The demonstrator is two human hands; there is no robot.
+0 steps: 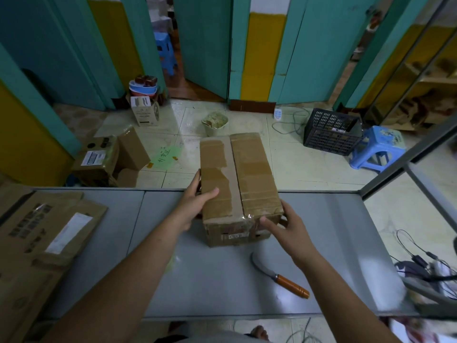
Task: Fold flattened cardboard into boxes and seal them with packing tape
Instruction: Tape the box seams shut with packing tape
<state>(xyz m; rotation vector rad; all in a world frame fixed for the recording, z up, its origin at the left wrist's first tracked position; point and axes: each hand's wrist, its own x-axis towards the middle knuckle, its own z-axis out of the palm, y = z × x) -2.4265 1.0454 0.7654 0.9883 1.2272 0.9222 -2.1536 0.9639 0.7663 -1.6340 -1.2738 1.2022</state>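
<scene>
We see a taped cardboard box (241, 184) at the grey table's (222, 288) far edge, our left hand (195, 204) clasping its left side, thumb on top, our right hand (286, 229) gripping its near right corner, an orange-handled knife (279, 276) lying nearer us, flattened cardboard (44, 233) stacked at left, perhaps clear tape over the seam.

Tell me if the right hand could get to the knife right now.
Probably yes: the knife lies uncovered on the table near the right hand, nothing between them, though that hand grips the box.

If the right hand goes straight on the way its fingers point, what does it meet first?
The cardboard box: the right hand seems already to touch its near right corner.
</scene>
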